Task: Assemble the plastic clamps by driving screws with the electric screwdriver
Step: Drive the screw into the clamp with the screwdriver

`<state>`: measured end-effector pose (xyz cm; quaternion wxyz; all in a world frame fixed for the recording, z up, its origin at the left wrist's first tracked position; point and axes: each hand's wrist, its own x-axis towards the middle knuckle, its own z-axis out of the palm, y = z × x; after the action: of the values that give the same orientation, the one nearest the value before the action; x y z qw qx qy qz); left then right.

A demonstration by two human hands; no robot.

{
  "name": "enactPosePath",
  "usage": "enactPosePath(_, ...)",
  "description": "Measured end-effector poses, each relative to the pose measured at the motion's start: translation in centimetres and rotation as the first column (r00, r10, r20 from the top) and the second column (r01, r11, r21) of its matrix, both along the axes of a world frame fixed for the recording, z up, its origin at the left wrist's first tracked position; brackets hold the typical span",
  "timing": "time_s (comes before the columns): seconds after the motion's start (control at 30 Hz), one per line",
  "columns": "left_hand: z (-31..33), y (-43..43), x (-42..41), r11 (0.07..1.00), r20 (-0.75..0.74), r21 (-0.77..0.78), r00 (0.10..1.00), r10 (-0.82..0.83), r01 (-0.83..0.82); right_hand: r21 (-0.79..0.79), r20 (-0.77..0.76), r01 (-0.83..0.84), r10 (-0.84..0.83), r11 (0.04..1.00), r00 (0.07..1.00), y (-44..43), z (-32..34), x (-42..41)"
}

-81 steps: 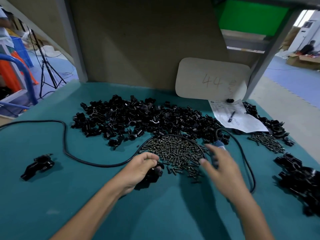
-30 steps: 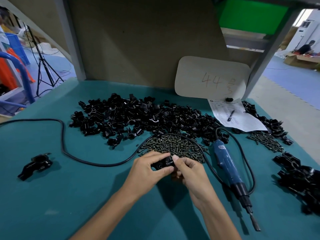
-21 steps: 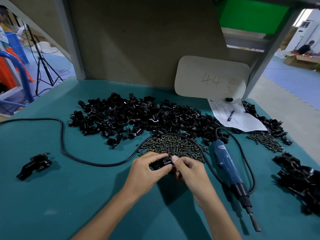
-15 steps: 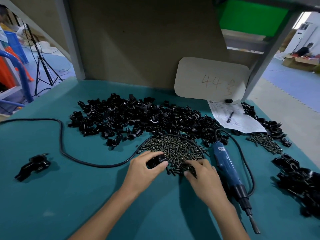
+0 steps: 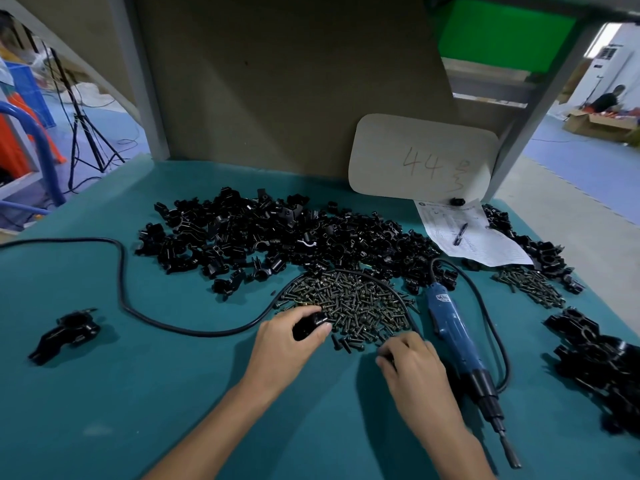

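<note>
Beside the screw pile (image 5: pixel 349 303), the left hand (image 5: pixel 287 341) clamps a plastic clamp (image 5: pixel 309 324). The right hand (image 5: pixel 412 368) fingers pinch downward; contents hidden. A fumbled screw could scatter.

Teal table (image 5: pixel 104 410), clamp parts (image 5: pixel 277 237), screws (image 5: pixel 356 303), electric screwdriver (image 5: pixel 453 334)

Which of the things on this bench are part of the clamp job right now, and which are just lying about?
In the job:
- left hand gripping a black clamp piece
- right hand at the near edge of the screw pile
- blue electric screwdriver, lying unheld
- heap of clamp parts

Lying about:
- printed sheet with pen
- card marked 44
</note>
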<state>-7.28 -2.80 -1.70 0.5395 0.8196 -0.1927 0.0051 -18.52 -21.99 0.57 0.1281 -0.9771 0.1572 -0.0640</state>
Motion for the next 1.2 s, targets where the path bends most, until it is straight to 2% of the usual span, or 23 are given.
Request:
enactPosePath(0.07,0.1,0.0,-0.2,1.000,0.028,0.002,1.000,-0.009,0.009,-0.045,0.019,-0.021,0.022,0.999,1.000,0.3,-0.2,0.0)
enactPosePath(0.13,0.2,-0.1,-0.3,1.000,0.064,0.003,0.998,-0.020,0.020,-0.006,0.155,-0.031,0.031,1.000,0.987,0.4,-0.1,0.1)
enactPosePath(0.2,0.3,-0.1,-0.4,1.000,0.099,0.011,0.995,-0.028,0.027,0.207,0.258,-0.043,-0.012,0.977,0.966,0.4,0.5,0.5)
enactPosePath(0.23,0.4,-0.1,-0.5,0.999,0.114,0.019,0.993,-0.032,0.030,0.344,0.278,-0.068,-0.033,0.936,0.960,0.5,0.7,0.9)
enactPosePath(0.27,0.5,-0.1,-0.4,0.999,0.127,0.029,0.991,-0.035,0.032,0.458,0.291,-0.099,-0.043,0.883,0.956,0.7,0.9,1.3)
enactPosePath(0.37,0.5,-0.1,-0.3,0.998,0.147,0.049,0.988,-0.043,0.037,0.665,0.305,-0.149,-0.084,0.732,0.949,1.8,1.1,2.7)
enactPosePath(0.4,0.4,-0.1,-0.3,0.998,0.148,0.051,0.988,-0.044,0.037,0.740,0.300,-0.147,-0.126,0.656,0.946,2.2,1.0,3.2)
enactPosePath(0.5,0.4,-0.1,-0.4,0.998,0.166,0.046,0.985,-0.045,0.038,0.931,0.246,-0.147,-0.279,0.334,0.928,3.1,1.0,4.3)
enactPosePath(0.57,0.3,-0.1,-0.3,0.999,0.170,0.033,0.984,-0.048,0.043,0.958,0.224,-0.154,-0.295,0.243,0.929,3.4,1.0,4.7)
enactPosePath(0.8,0.2,0.0,-0.4,0.998,0.184,0.006,0.981,-0.063,0.063,0.971,0.204,-0.164,-0.250,0.172,0.947,3.6,0.8,4.9)
enactPosePath(0.93,0.1,-0.1,-0.5,0.998,0.200,0.015,0.978,-0.057,0.055,0.942,0.225,-0.161,-0.197,0.296,0.954,3.2,0.4,4.9)
enactPosePath(1.07,0.0,-0.1,-0.3,0.994,0.183,0.083,0.979,-0.087,0.073,0.943,0.196,-0.150,-0.130,0.297,0.972,2.7,0.2,4.8)
enactPosePath(1.2,-0.3,-0.3,-0.2,0.974,0.169,0.199,0.975,-0.147,0.112,0.924,0.187,-0.145,-0.089,0.353,0.978,2.0,0.1,4.9)
